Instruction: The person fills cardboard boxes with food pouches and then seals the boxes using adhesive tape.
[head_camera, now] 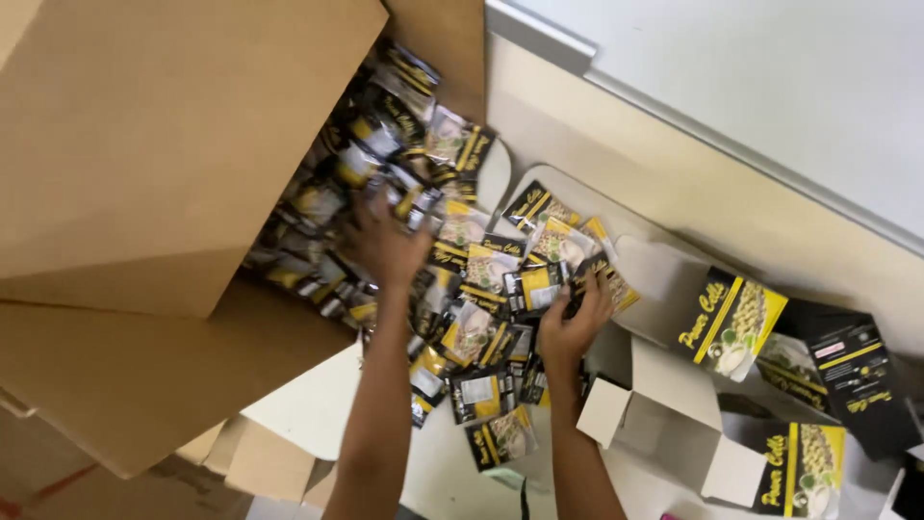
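1. Take the big brown cardboard carton [144, 173] as your landmark: it lies tipped on its side, mouth open toward you, with a heap of small black-and-yellow sachets [385, 164] spilling out of that mouth onto the pale surface [452, 481].

2. Beyond the spill, well clear of the carton's mouth, sit the opened black-and-yellow retail boxes [731, 318] with their white flaps [664, 424] up. Judging by how things lie, you are drawing sachets out of the carton, so keep the pile between carton and boxes and do not let it slide under those flaps.

3. The loose sachets [491, 318] just outside the carton's mouth overlap thickly. Rake a thin layer at a time; these slick packets likely slip over each other if you drag a deep stack.

4. Your left hand [385, 246] lies right at the carton's mouth, fingers spread flat on the sachets, pressing rather than gripping. It is blurred, so I cannot tell if it pinches any packet.

5. Your right hand [570, 323] rests farther from the mouth, fingers curled over a few sachets at the pile's outer edge. Close on a small, even bunch so none fan out.
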